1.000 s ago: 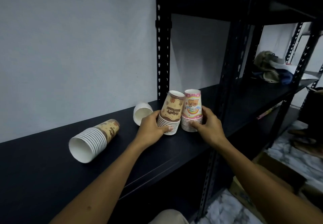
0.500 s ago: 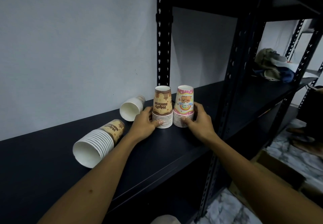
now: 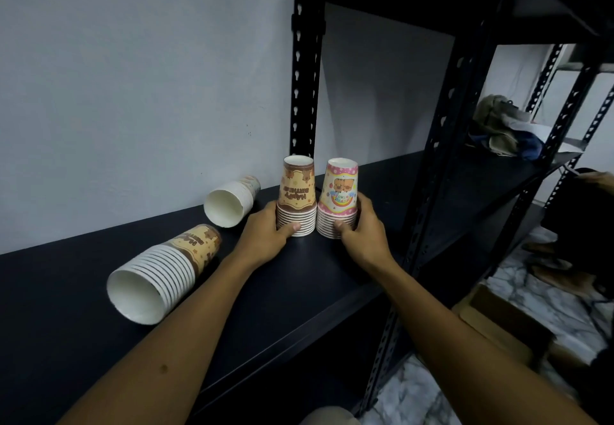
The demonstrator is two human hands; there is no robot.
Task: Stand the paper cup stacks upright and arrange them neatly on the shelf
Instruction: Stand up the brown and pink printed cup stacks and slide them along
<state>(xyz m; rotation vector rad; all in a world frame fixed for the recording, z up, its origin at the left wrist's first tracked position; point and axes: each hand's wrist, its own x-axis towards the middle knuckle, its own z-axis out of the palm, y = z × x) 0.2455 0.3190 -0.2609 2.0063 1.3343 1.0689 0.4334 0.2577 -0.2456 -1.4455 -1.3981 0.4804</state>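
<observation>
1. 2 of the 4 cup stacks in view already stand rim down on the shelf (image 3: 66,308): the brown stack (image 3: 296,199) and the pink stack (image 3: 339,200), side by side and just about touching, toward the back edge of the shelf, close to the black post (image 3: 304,92)

2. 2 stacks are still on their sides. The large brown stack (image 3: 162,278) lies near the middle of the shelf with its open mouth toward the front edge. The white stack (image 3: 232,204) lies close to the back edge, just left of the standing brown stack, mouth also facing forward

3. By my judgement the job is about half done: both lying stacks have to be stood up and brought into line with the standing pair

4. The left hand (image 3: 265,240) grips the lower rims of the brown stack, thumb across the front and fingers curled round the far left side

5. The right hand (image 3: 362,228) holds the pink stack the same way, thumb on the front rims and fingers wrapped round its right side

6. Both forearms reach in from the front edge of the shelf and converge on the pair, wrists low, near the shelf surface; the hands look to be squaring the 2 stacks against each other

7. The pink stack leans slightly to the right at its top, so it may want a small nudge before letting go
</observation>
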